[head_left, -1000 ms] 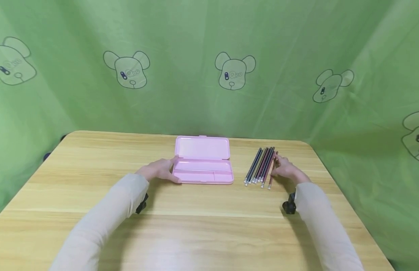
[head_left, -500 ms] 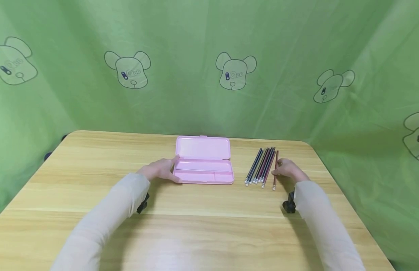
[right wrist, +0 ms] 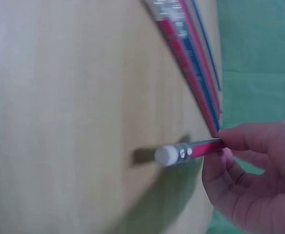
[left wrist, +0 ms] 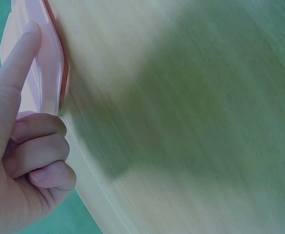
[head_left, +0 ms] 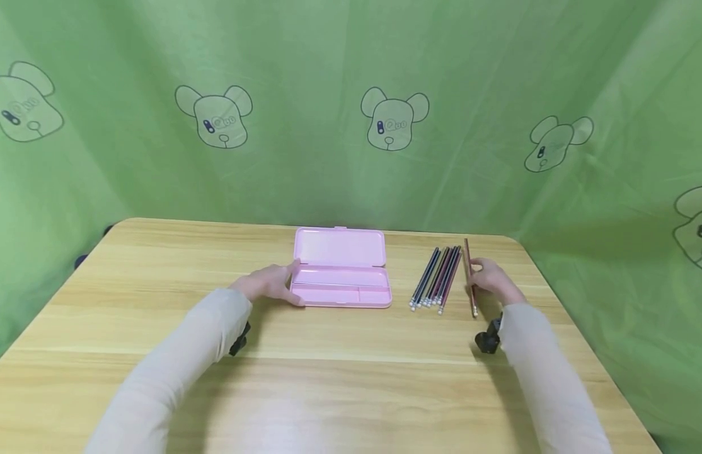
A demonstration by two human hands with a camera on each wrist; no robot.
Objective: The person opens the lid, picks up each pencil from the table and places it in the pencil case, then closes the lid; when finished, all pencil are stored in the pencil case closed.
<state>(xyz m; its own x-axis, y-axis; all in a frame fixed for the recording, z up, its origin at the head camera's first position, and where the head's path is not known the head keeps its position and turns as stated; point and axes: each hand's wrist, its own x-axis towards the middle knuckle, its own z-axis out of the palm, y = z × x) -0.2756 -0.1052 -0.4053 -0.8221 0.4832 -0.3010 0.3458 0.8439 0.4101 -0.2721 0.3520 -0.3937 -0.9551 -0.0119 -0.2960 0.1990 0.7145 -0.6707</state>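
Observation:
An open pink pencil case (head_left: pixel 339 302) lies on the table, its lid (head_left: pixel 339 247) folded back. My left hand (head_left: pixel 267 284) grips the case's left end, with the thumb at the front and a finger near the hinge. In the left wrist view, the thumb (left wrist: pixel 23 61) lies along the pink case (left wrist: pixel 50 68) and several fingers curl below it. My right hand (head_left: pixel 490 279) pinches a dark red pencil (head_left: pixel 467 258); the right wrist view shows its white eraser (right wrist: pixel 167 155) pointing toward the camera. Left of that hand lies a bunch of pencils (head_left: pixel 438 277), white erasers toward me.
The wooden table (head_left: pixel 328 391) ends at the back against a green curtain (head_left: pixel 305 176) printed with bear heads. The same curtain hangs along the right side. A thin divider (head_left: pixel 359 294) splits the case's front compartment.
The right hand has drawn one dark red pencil rightward, away from the bunch, and that pencil's tilt has changed. The left hand and the case have stayed in place.

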